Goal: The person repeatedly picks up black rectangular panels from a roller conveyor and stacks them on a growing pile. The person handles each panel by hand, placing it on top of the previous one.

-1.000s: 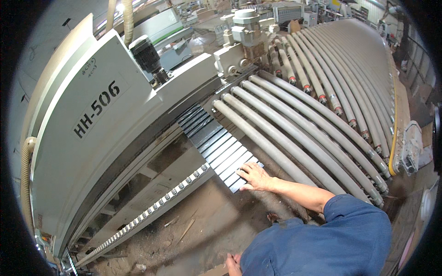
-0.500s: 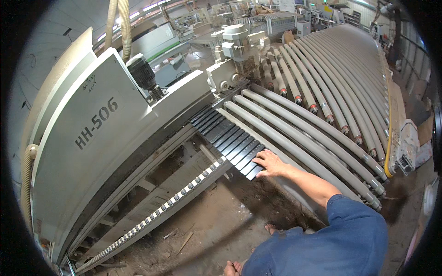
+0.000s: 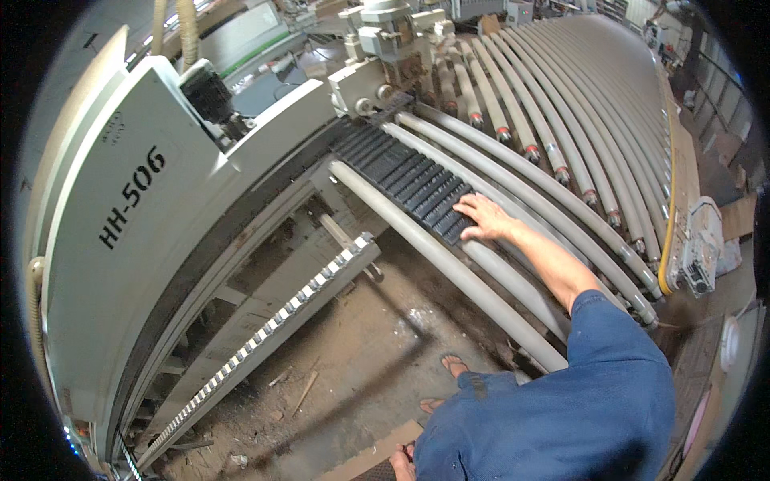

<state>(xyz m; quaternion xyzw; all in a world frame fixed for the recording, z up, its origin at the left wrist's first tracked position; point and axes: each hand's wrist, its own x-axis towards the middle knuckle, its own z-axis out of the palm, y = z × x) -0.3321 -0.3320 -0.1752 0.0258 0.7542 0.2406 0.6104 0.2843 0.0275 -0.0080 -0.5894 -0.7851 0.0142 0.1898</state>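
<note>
Head view shows a workshop with a dusty, grimy floor (image 3: pixel 361 345) strewn with scraps, among them a thin wood stick (image 3: pixel 306 391). Above it, a bed of long grey rollers (image 3: pixel 433 251) runs out from a tall pale machine (image 3: pixel 120 280), their lines bent by the lens. A row of dark slats (image 3: pixel 413 180), laid side by side, rests on the rollers, one end close to the machine and the other under the person's right hand.

That right hand (image 3: pixel 488 218) is spread over the near end of the slats, fingers apart on top and the thumb near the outer edge; it touches them without closing around any. The left hand (image 3: pixel 403 462) sits low by the body, partly cut off by the lower edge, fingers bent; whether it has hold of anything I cannot tell.

A blue sleeve (image 3: pixel 601 329) covers the right upper arm, and the bare forearm reaches across the rollers, hiding parts of them. To the left, a sloping rail with white blocks (image 3: pixel 281 317) stands apart from the slats. A black motor (image 3: pixel 207 94) and a ribbed hose (image 3: pixel 187 28) rise at the machine's top. Further right, more rollers carry red collars, and a yellow strip (image 3: pixel 666 260) edges the bed. Two sandalled feet (image 3: pixel 453 365) stand on the floor.
</note>
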